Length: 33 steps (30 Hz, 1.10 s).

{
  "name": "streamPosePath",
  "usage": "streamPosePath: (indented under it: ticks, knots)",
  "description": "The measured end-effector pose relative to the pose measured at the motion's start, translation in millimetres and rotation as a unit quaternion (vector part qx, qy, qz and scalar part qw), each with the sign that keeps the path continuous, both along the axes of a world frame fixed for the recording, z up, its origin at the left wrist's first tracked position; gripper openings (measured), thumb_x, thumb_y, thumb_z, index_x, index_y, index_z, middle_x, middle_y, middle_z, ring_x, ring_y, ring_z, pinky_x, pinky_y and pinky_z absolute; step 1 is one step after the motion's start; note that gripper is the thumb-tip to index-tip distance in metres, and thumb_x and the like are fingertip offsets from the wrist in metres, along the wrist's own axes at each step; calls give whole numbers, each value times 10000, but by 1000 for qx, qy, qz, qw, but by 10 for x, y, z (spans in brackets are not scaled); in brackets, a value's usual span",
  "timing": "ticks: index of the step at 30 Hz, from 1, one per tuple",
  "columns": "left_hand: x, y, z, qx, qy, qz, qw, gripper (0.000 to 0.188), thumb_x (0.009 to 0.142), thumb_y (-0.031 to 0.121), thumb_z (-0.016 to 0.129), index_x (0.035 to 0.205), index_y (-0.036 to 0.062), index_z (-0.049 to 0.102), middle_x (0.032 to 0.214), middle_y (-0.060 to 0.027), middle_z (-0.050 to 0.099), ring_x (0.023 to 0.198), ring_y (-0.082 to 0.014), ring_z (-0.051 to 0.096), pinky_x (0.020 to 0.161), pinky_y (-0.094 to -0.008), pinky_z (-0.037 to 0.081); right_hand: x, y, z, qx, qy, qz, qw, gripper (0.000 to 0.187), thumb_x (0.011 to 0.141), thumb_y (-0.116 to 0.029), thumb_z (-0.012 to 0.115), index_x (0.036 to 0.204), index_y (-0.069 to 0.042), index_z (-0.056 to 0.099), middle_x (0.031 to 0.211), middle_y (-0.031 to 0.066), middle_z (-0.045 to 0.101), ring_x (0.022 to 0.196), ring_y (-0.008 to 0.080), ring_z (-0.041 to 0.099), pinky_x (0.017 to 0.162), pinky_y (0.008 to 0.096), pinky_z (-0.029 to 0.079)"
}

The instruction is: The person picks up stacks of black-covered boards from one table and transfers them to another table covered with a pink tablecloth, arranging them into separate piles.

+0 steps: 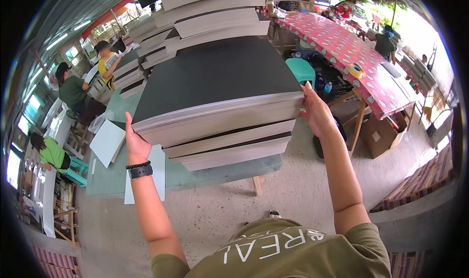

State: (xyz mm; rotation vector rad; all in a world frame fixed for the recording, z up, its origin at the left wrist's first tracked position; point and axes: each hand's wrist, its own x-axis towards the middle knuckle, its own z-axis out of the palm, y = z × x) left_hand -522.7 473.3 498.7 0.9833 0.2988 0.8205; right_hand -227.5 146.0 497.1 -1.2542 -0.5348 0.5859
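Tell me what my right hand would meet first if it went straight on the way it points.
Most likely the black-topped stack: your right hand appears to touch its right side. Just past that edge in the picture is the teal stool, seemingly farther off, though depth is unclear.

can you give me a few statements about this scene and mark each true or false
1. The left hand is at the left side of the black-topped stack. True.
2. The right hand hangs well away from the stack. False: it is at the stack's right edge.
3. A yellow tape roll lies on the red patterned cloth. True.
4. The dark wristband is on the right wrist. False: it is on the left one.
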Motion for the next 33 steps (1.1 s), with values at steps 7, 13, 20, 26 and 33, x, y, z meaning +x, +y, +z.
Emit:
streamPosePath:
  ticks: [7, 13, 20, 26, 33]
  knots:
    - [17, 158, 113, -45, 33, -43, 998, 432, 805, 398, 541, 1058, 50, 572, 1046, -70, 602, 956, -230, 552, 851, -353, 416, -416, -8, -47, 9, -32, -45, 998, 724, 832, -512, 492, 1388, -96, 288, 1418, 121, 297, 1307, 237, 240, 1045, 421, 153]
    - [-246, 132, 90, -51, 50, -1, 997, 377, 824, 331, 523, 1071, 50, 569, 1073, -69, 598, 980, -231, 553, 872, -364, 415, -1206, -417, -67, 46, 9, -35, 998, 675, 843, -498, 480, 1360, -87, 338, 1369, 113, 357, 1253, 212, 308, 1006, 381, 229]
    - [-619, -678, 106, -63, 190, -4, 980, 501, 842, 441, 497, 1118, 26, 536, 1020, -100, 603, 885, -258, 582, 834, -384, 448, -701, -474, -155, -21, 186, 42, 982, 729, 768, -544, 555, 1293, -74, 366, 1204, 109, 477, 1150, 218, 421, 942, 386, 333]
    - [-724, -1232, -329, -103, 98, -30, 989, 607, 798, 471, 516, 1216, 35, 460, 1165, -108, 522, 1033, -282, 511, 868, -407, 430, -655, -643, -555, -30, 160, 42, 986, 731, 725, -423, 652, 1273, -31, 368, 1188, 131, 475, 1093, 207, 476, 903, 315, 399]
    - [-886, -2030, -1130, -97, 132, 63, 984, 673, 777, 474, 477, 1274, 25, 406, 1265, -155, 452, 1122, -330, 453, 936, -450, 389, -651, -1284, -913, -39, 178, 83, 980, 689, 698, -301, 666, 1240, -31, 337, 1133, 108, 468, 1071, 191, 455, 916, 323, 377]
